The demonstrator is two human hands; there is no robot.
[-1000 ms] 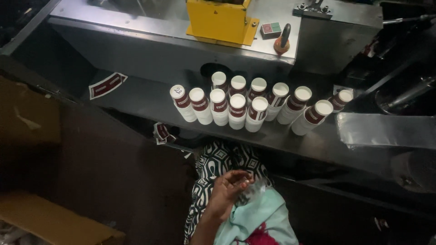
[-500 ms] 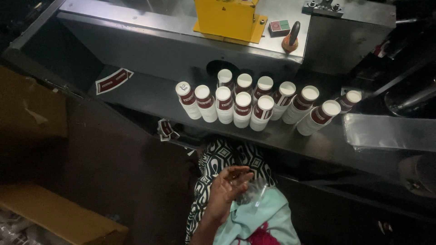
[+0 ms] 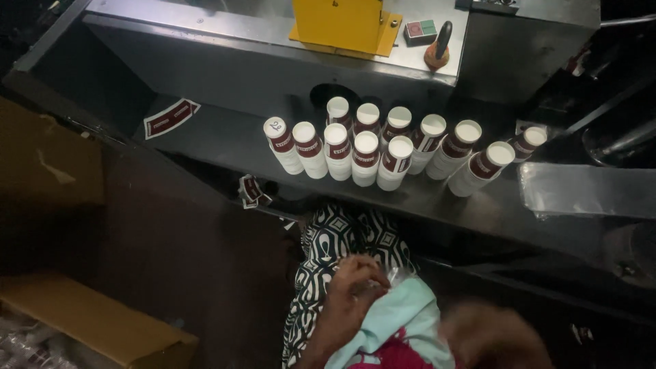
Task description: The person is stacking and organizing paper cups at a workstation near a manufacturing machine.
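My left hand [image 3: 352, 294] rests on my lap, fingers curled on a crumpled piece of clear plastic [image 3: 384, 277] that lies against a teal cloth [image 3: 406, 318]. My right hand [image 3: 492, 335] shows at the bottom right as a blur, close beside the cloth; its fingers cannot be made out. Above my lap, several stacks of white paper cups with dark red bands [image 3: 365, 154] stand in two rows on a grey metal shelf [image 3: 225, 140]. My patterned black-and-white garment [image 3: 342, 236] lies between the shelf and my hands.
A yellow machine housing [image 3: 338, 24], a small red-and-green button box [image 3: 418, 31] and a lever with a knob [image 3: 437, 48] sit above the cups. Flat cup blanks [image 3: 171, 117] lie left. A clear plastic sheet [image 3: 588, 191] hangs right. A cardboard box [image 3: 89, 321] stands lower left.
My view has tipped down a little, so the cups sit lower in the picture. My right hand has come into view at the bottom right. My left hand stays on the plastic.
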